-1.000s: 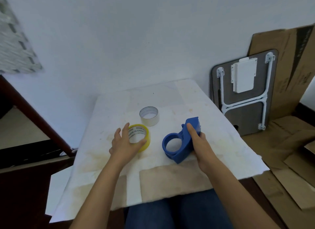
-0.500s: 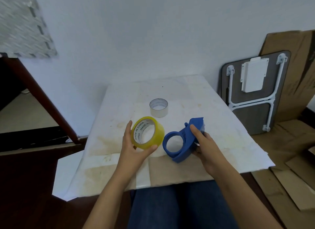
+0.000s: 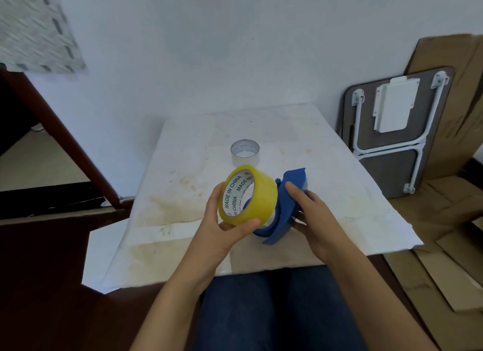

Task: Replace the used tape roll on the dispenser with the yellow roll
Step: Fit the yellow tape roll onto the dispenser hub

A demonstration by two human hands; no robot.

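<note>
Head view: the yellow roll is taken as landmark. It is held above the table, raised on edge, its white core printed "MADE IN CHINA" and facing the camera's left. The left hand clasps it, thumb at the lower rim, fingers curled behind its left side. Touching its right side is the blue dispenser, a moulded plastic body gripped by the right hand, index finger laid along the top. The roll covers most of the dispenser's hub ring; whether the roll is seated on it cannot be told. Beyond the roll, apart from it, a used tape roll stands on the table, a thin translucent ring. The table's covering is white, stained and creased. Far right of the roll, a folded table leans against cardboard, which the frame edge cuts off.
</note>
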